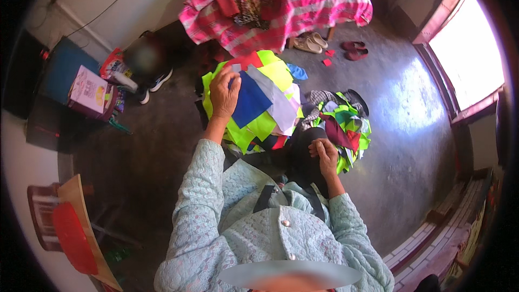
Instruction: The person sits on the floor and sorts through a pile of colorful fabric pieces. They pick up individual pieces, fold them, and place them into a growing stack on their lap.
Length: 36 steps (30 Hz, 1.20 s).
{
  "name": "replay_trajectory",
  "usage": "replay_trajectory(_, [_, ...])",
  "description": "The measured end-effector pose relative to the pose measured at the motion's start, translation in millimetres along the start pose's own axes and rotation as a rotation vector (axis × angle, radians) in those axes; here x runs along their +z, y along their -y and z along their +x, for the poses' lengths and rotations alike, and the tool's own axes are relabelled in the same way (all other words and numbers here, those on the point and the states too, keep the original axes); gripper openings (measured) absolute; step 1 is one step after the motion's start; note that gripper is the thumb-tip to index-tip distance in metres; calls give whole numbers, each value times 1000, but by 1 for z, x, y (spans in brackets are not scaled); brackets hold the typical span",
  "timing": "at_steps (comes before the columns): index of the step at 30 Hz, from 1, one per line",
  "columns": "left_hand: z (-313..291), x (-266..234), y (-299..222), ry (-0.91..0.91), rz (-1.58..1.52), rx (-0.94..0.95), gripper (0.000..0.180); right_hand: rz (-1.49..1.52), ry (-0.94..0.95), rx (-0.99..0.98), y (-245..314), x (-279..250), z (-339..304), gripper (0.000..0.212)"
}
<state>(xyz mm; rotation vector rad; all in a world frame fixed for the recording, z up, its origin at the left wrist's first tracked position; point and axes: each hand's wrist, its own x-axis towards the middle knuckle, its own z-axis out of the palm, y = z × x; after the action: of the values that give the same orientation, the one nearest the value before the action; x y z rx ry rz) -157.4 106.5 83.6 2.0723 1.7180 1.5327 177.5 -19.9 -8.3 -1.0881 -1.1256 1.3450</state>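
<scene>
A heap of cloth scraps (275, 70) in neon yellow, grey, red and blue stands in front of me. Over its left side, my left hand (224, 94) is raised with thumb and fingers pinched at a small grey cloth scrap (236, 67). Just right of those fingers lies a large blue cloth piece (247, 100) on the heap. My right hand (325, 158) hangs closed by my dark-clad knee, its fingers curled; whatever they hold is hidden. Right beside it is a second heap of scraps (346, 127), with neon yellow, maroon, green and checked pieces.
Beyond the heaps stands a bed with a pink checked cover (324, 0). Beige shoes (308, 43), maroon shoes (355, 50) and small red scraps (327, 62) lie on the floor. A dark cabinet with a box (88, 91) is at left, a bright doorway (465, 48) at right.
</scene>
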Motion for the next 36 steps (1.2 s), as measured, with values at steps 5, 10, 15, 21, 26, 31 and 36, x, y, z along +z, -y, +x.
replay_trajectory(5, [-14,55,-1,139,524,21,55,60,41,36,-1,1,4,21])
replay_trajectory(10, [-29,78,-14,286,769,16,65,140,49,19,-5,-10,0,20])
replay_trajectory(15, [-28,81,-16,306,769,41,62,681,-51,28,-3,-40,7,21])
replay_trajectory(21, [-28,80,-16,306,770,58,63,562,-617,208,-85,-133,16,23])
replay_trajectory(26, [-29,81,-16,344,761,50,60,568,-898,449,-181,-190,8,28])
replay_trajectory(31, [-28,82,-16,362,732,52,60,663,-1112,564,-246,-203,22,57])
replay_trajectory(36, [-19,85,-21,389,676,50,60,-1144,-999,433,-314,-212,16,83])
